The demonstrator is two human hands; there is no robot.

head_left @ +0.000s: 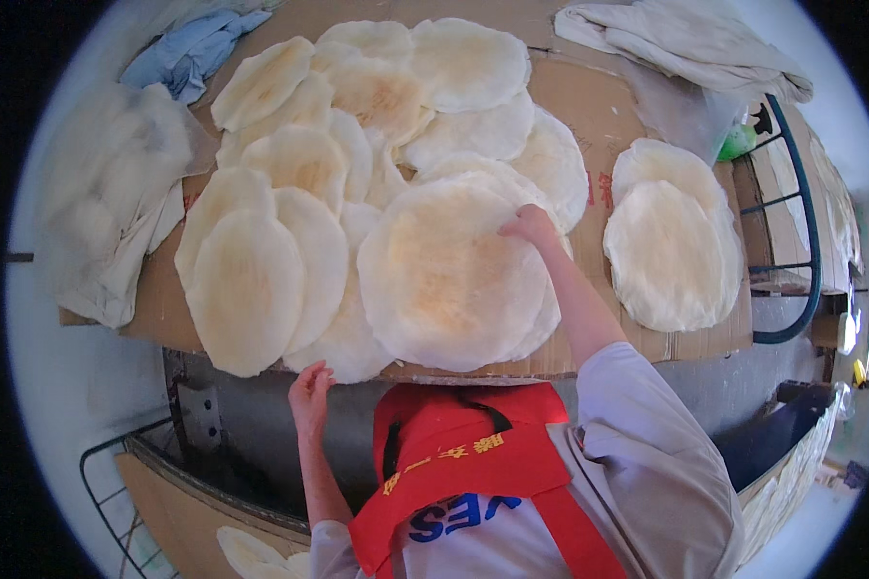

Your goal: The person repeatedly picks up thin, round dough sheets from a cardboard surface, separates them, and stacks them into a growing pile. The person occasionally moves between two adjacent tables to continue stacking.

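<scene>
A large round pale flatbread with a faintly browned middle lies on top of others at the near middle of the table. My right hand touches its upper right part with the fingertips. Whether those fingers pinch the bread or only rest on it is unclear. My left hand is low at the table's front edge, fingers loosely bent, with nothing visible in it. Just above and right of it, another flatbread reaches past the cardboard edge. Overlapping oval flatbreads lie to the left.
Several more flatbreads overlap farther back on the cardboard sheet. A separate pile sits at the right, beside a bent metal rail. White cloth, blue cloth and a plastic-covered bundle edge the table.
</scene>
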